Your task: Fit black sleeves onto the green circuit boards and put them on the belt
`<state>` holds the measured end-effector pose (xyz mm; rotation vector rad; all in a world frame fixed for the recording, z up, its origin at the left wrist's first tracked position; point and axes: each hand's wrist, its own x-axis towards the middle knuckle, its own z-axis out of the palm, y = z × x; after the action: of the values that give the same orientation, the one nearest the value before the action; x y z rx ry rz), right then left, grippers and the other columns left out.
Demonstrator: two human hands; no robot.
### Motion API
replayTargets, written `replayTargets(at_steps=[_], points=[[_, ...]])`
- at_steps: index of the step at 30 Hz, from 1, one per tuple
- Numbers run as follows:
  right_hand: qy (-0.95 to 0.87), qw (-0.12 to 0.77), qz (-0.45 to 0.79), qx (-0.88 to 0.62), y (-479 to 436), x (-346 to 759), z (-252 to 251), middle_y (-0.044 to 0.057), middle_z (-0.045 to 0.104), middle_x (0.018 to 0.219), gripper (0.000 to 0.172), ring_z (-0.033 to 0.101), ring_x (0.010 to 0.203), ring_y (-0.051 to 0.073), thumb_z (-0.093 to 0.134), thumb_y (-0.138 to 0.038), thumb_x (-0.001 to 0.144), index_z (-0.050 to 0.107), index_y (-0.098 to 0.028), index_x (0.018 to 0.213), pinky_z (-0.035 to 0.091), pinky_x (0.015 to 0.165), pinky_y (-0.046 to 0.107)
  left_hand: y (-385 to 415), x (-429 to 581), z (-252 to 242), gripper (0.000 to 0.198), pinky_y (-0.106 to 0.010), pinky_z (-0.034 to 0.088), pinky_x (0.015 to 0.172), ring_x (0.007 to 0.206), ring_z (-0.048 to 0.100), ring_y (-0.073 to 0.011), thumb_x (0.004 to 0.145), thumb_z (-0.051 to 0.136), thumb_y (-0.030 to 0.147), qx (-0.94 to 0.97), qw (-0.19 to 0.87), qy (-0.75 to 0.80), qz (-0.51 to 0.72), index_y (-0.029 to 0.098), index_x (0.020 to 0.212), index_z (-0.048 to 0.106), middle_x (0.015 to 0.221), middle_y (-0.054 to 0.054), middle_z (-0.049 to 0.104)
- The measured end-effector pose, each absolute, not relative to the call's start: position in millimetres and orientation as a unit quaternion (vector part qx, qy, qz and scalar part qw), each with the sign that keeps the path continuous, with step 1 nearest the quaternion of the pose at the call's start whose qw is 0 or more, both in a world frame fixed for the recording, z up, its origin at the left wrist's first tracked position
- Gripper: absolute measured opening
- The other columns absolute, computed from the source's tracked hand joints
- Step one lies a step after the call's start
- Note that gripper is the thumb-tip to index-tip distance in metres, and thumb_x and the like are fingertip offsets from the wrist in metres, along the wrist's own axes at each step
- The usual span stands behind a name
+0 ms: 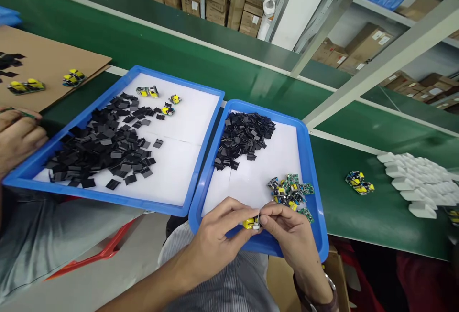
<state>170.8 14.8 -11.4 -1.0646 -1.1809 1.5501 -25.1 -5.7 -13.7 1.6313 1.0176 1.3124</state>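
My left hand [224, 233] pinches a small circuit board [251, 223] with a yellow component on it, above the front edge of the right blue tray [315, 178]. The fingertips of my right hand [287, 228] are pressed together at the board's right side, on a thin dark edge; whether that is a separate piece is hard to make out. Just beyond my hands lies a heap of circuit boards [290, 192] with yellow and black parts. Farther back in the same tray is a pile of small black sheet pieces [244, 135].
A second blue tray [154, 204] on the left holds more black pieces [107, 145] and a few boards. At far left, a co-worker's hand [19, 133] is beside a cardboard sheet [53, 54]. White plastic parts [419, 178] and a board group [359, 182] lie right on the green bench.
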Motion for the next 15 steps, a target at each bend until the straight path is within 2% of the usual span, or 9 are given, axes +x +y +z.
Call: replayTargets(at_steps=[4, 7, 11, 15], points=[[-0.526, 0.44, 0.571, -0.451, 13.8, 166.9, -7.0, 0.001, 0.072, 0.082, 0.008, 0.071, 0.071, 0.012, 0.077, -0.02, 0.093, 0.083, -0.025, 0.093, 0.062, 0.066, 0.021, -4.8, -27.9, -14.3, 0.037, -0.024, 0.061, 0.084, 0.095, 0.072, -0.0149, 0.093, 0.073, 0.006, 0.647, 0.404, 0.398, 0.51, 0.022, 0.127, 0.074, 0.104, -0.006, 0.071], [-0.526, 0.431, 0.577, -0.452, 12.4, 161.4, -6.7, 0.001, 0.072, 0.08, 0.008, 0.07, 0.068, 0.013, 0.076, -0.02, 0.093, 0.083, -0.025, 0.093, 0.06, 0.064, 0.022, -5.0, -28.9, -15.2, 0.039, -0.025, 0.061, 0.086, 0.096, 0.072, -0.0157, 0.093, 0.072, 0.005, 0.644, 0.408, 0.391, 0.515, 0.022, 0.128, 0.073, 0.106, -0.006, 0.072], [-0.481, 0.472, 0.588, -0.448, 11.7, 153.4, -10.6, 0.0, 0.071, 0.077, 0.008, 0.07, 0.068, 0.013, 0.079, -0.02, 0.091, 0.084, -0.026, 0.093, 0.059, 0.064, 0.023, -6.2, -28.3, -18.7, 0.045, -0.026, 0.061, 0.087, 0.096, 0.072, -0.0153, 0.092, 0.075, 0.005, 0.618, 0.413, 0.409, 0.529, 0.026, 0.131, 0.072, 0.104, -0.004, 0.071], [-0.441, 0.458, 0.659, -0.403, 15.3, 154.2, -12.8, 0.002, 0.074, 0.082, 0.011, 0.07, 0.074, 0.013, 0.082, -0.025, 0.091, 0.086, -0.029, 0.1, 0.059, 0.071, 0.024, -4.9, -32.6, -20.5, 0.042, -0.028, 0.063, 0.086, 0.1, 0.073, -0.0175, 0.093, 0.076, 0.012, 0.546, 0.513, 0.401, 0.527, 0.031, 0.131, 0.073, 0.113, -0.005, 0.071]])
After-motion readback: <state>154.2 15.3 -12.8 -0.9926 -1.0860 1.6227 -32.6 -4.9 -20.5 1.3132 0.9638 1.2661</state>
